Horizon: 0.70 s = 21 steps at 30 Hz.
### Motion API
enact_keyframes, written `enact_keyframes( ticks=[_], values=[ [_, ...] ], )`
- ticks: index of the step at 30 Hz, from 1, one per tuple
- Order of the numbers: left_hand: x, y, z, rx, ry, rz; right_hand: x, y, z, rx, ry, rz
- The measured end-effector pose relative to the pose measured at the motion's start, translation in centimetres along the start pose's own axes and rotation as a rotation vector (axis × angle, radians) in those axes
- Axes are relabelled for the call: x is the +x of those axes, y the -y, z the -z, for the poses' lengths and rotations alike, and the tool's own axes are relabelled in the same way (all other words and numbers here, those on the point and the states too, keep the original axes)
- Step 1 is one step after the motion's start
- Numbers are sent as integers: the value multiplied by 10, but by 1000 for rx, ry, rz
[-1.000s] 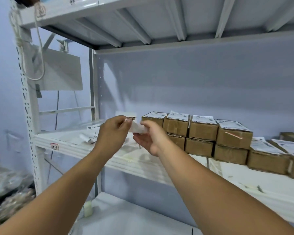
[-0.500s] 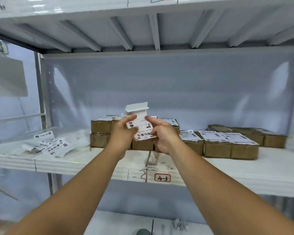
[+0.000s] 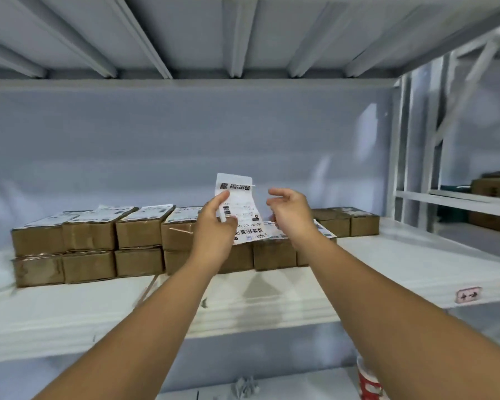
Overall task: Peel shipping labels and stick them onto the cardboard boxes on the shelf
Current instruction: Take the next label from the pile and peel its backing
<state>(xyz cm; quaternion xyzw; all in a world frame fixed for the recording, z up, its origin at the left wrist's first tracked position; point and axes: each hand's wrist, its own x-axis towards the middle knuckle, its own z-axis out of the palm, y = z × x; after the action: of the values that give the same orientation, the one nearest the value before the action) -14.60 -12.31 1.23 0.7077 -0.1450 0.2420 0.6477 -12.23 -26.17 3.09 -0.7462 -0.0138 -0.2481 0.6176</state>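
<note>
My left hand [image 3: 214, 226] pinches a white shipping label [image 3: 238, 206] with barcodes and holds it upright above the boxes. My right hand [image 3: 290, 212] hovers just right of the label with loosely curled fingers, holding nothing. Below both hands, brown cardboard boxes [image 3: 139, 235] stand in two layers on the white shelf [image 3: 387, 264], most with labels on their tops. Two unlabeled boxes [image 3: 347, 223] sit at the right end of the row.
The shelf above [image 3: 243, 39] hangs close overhead. A red-and-white cup [image 3: 368, 382] and crumpled paper [image 3: 246, 385] lie on the lower shelf. A neighbouring rack at the right holds more boxes [image 3: 494, 189]. A red tag [image 3: 469, 294] marks the shelf edge.
The view swung right along the shelf. My right hand let go of the label and moved off to the right; my left hand now holds it alone, raised higher.
</note>
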Motion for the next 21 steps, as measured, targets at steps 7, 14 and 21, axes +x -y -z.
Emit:
enact_keyframes(
  ticks=[7,14,21],
  values=[
    [31,10,-43,140,92,-252,62,-28,43,-683,-48,87],
    [50,50,-57,388,183,-324,118,-45,33,-982,71,-82],
    [58,54,-50,237,125,-263,149,-61,23,-1045,152,-224]
  ],
)
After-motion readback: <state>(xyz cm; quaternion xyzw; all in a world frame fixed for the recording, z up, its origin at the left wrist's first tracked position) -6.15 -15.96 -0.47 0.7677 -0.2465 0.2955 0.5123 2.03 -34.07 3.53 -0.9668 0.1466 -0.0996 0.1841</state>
